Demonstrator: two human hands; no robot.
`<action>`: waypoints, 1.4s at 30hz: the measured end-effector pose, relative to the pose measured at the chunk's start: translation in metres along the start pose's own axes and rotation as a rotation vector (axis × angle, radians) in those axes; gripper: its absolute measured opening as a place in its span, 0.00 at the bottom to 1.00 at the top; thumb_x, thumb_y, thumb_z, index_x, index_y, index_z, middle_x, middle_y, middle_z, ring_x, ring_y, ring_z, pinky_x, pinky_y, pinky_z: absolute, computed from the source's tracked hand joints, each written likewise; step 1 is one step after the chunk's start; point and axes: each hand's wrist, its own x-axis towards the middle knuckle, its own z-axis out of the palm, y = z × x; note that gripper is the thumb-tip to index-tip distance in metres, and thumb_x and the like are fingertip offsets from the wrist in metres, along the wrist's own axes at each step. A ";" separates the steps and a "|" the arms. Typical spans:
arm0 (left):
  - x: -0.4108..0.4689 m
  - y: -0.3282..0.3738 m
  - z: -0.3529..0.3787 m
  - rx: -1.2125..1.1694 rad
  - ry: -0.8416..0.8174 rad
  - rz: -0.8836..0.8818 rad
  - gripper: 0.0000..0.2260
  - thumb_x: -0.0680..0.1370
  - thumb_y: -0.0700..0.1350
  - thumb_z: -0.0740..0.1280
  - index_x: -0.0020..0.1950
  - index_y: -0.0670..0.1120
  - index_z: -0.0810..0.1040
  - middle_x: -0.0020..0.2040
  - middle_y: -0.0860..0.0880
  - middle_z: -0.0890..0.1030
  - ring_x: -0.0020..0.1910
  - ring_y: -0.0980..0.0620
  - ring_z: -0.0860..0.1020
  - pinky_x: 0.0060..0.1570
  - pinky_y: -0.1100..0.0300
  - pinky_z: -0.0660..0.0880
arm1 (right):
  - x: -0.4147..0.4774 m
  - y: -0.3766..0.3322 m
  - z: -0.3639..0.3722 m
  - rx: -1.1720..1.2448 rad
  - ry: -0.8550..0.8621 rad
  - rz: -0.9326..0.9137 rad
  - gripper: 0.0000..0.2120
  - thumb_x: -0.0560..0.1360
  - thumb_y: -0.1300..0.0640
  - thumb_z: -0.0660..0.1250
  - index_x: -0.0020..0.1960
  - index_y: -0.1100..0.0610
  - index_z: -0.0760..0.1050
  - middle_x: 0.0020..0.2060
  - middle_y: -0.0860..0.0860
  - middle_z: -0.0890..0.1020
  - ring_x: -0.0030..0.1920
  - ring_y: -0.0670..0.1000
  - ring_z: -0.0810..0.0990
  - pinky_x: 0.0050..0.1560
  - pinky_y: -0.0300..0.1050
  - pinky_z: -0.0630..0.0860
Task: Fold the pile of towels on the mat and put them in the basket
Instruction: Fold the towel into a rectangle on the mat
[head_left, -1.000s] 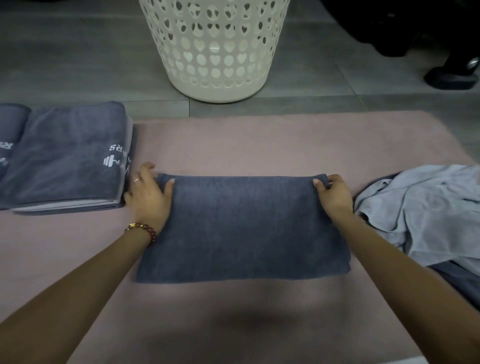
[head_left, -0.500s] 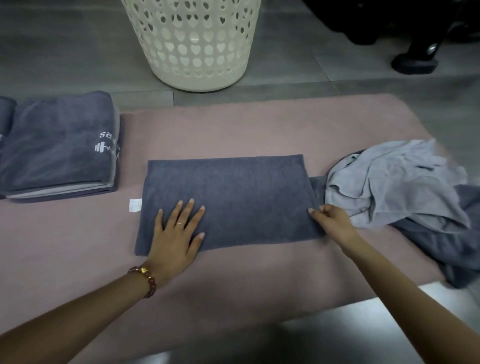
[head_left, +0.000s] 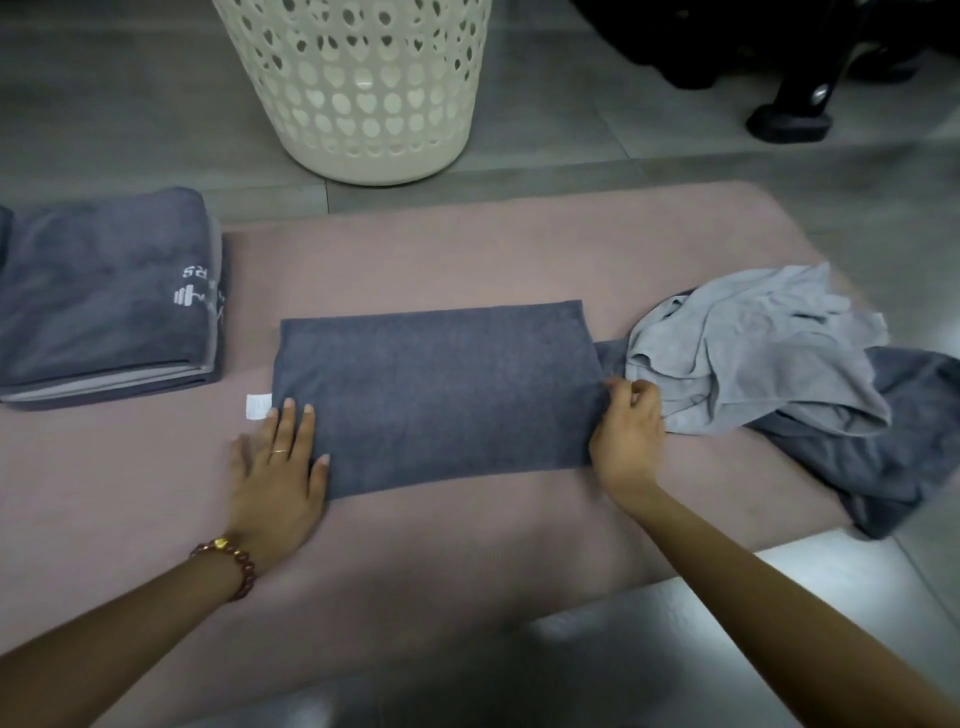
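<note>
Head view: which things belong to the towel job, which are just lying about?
Job: dark towel, pressed by left hand, pinched at its edge by right hand; folded stack; unfolded pile; basket; mat.
Lying about: black stand foot and black shape on the floor, beyond the mat.

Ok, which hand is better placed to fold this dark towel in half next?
Likely the right hand: it pinches the dark towel's right edge, while the left hand lies flat on its left end, pinning it.

Dim, soft focus; glare on floor (head_left: 810, 587); wide-angle bowing at edges
</note>
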 end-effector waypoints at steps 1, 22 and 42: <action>0.003 0.004 -0.002 0.015 0.010 0.015 0.29 0.78 0.54 0.45 0.74 0.40 0.61 0.74 0.38 0.62 0.73 0.40 0.59 0.67 0.35 0.54 | -0.003 -0.002 0.000 0.004 0.035 -0.037 0.21 0.69 0.70 0.63 0.62 0.64 0.71 0.60 0.65 0.70 0.56 0.67 0.72 0.56 0.60 0.69; -0.015 0.005 -0.014 -0.636 0.211 -0.292 0.26 0.72 0.42 0.72 0.67 0.42 0.66 0.57 0.39 0.79 0.54 0.37 0.77 0.54 0.46 0.73 | -0.028 0.020 -0.006 0.491 -0.129 0.102 0.20 0.73 0.62 0.68 0.64 0.61 0.68 0.57 0.56 0.77 0.55 0.54 0.76 0.54 0.45 0.71; -0.020 -0.021 -0.022 -0.151 0.211 0.016 0.21 0.76 0.40 0.62 0.69 0.40 0.67 0.61 0.34 0.69 0.48 0.33 0.74 0.47 0.42 0.73 | 0.000 0.007 -0.020 0.231 -0.311 0.282 0.18 0.70 0.52 0.73 0.41 0.60 0.66 0.38 0.55 0.71 0.34 0.53 0.72 0.37 0.46 0.68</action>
